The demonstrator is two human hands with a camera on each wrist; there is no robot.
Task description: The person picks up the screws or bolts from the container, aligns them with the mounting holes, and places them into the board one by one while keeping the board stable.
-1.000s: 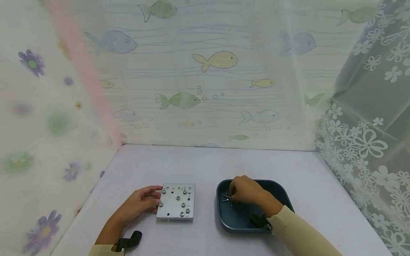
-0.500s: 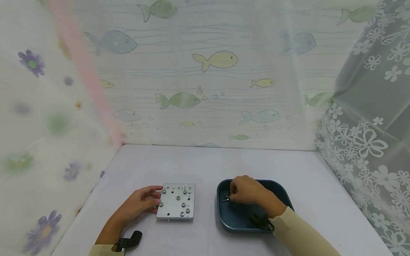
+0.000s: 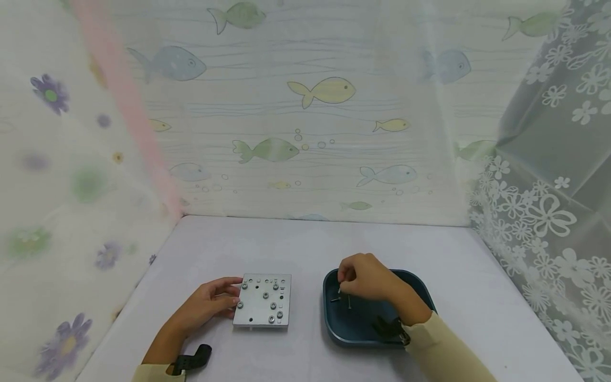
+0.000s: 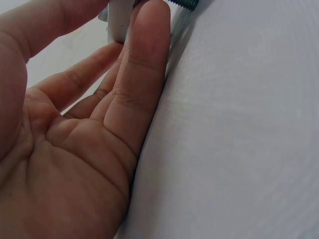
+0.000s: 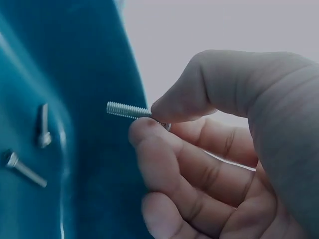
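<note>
My right hand (image 3: 369, 278) pinches a small threaded screw (image 5: 124, 110) between thumb and fingertips over the dark blue tray (image 3: 353, 337). Its threaded end sticks out past the fingertips, while the fingers partly cover the head. Beneath the hand, one loose screw (image 5: 44, 127) and a second screw (image 5: 27, 172) lie on the tray floor. To the left, a square silver metal plate (image 3: 258, 310) carries several socket-head screws and some open holes. My left hand (image 3: 205, 305) holds the plate's left edge, one finger reaching under it near a protruding screw thread (image 4: 185, 4).
A white cloth covers the table (image 3: 305, 244), with the plate and tray side by side on it. Behind stands a curtain (image 3: 305, 175) printed with fish, and a flowered curtain (image 3: 95, 223) hangs at the left. Each wrist wears a black strap mount.
My right hand has risen a little from the tray floor with a screw between its fingertips, uncovering the screws below. The left hand and the plate stay where they were.
</note>
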